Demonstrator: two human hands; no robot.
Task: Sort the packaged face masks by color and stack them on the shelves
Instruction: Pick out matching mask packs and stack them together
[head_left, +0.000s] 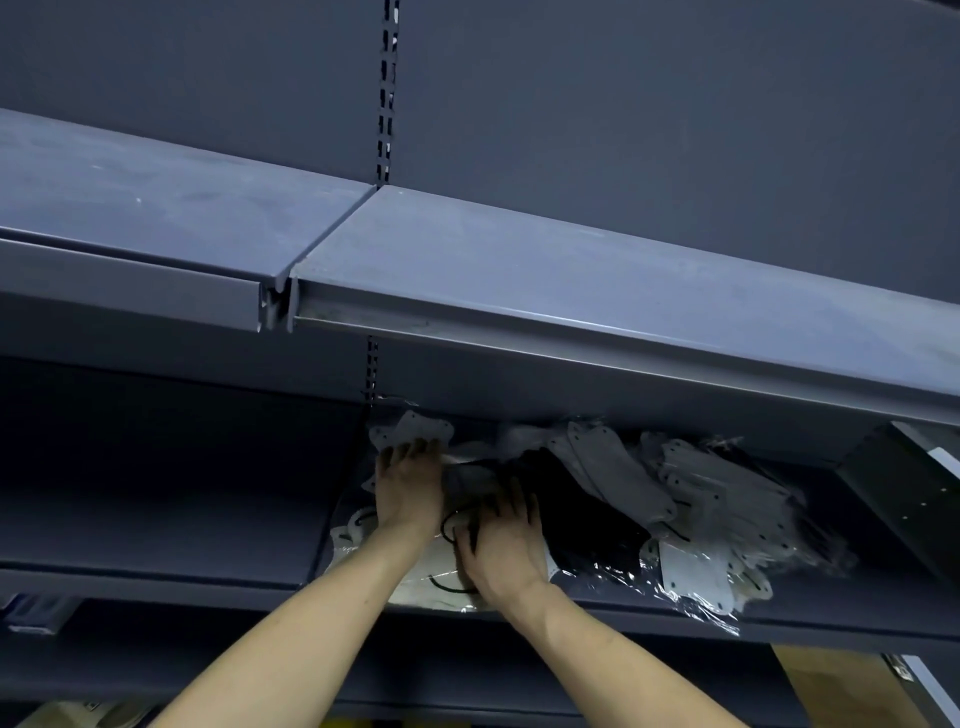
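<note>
- Head view, step in hand: sorting is judged to be under way on the middle shelf (779, 618), where a mixed heap of packaged masks is being separated by colour.
- Left hand (410, 486): it is laid flat, fingers extended, on light-coloured packs at about 11 o'clock of the heap; no curl around a pack is visible, so it is taken as pressing, not grasping.
- Right hand (501, 543): it is placed palm down on a dark grey mask pack (467, 480) and a black ear loop (451, 519); the fingers are spread, and whether anything is pinched beneath them cannot be told.
- Location of the goods: the black masks (587, 525) are seen at the heap's centre; the white masks (691, 483) are fanned out toward 3 o'clock, some overhanging the shelf's front edge at 5 o'clock; a cream pack (421, 577) is found at 7 o'clock under the wrists.
- Appearance: the packs are sealed in clear, glossy film, flat and thin, and are overlapped untidily; slipping is judged likely.
- Upper shelf (571, 270), at 12 o'clock: no masks are seen on it.
- Next move, as judged: one colour must be gathered and squared into a stack, the loose film being held firmly.
</note>
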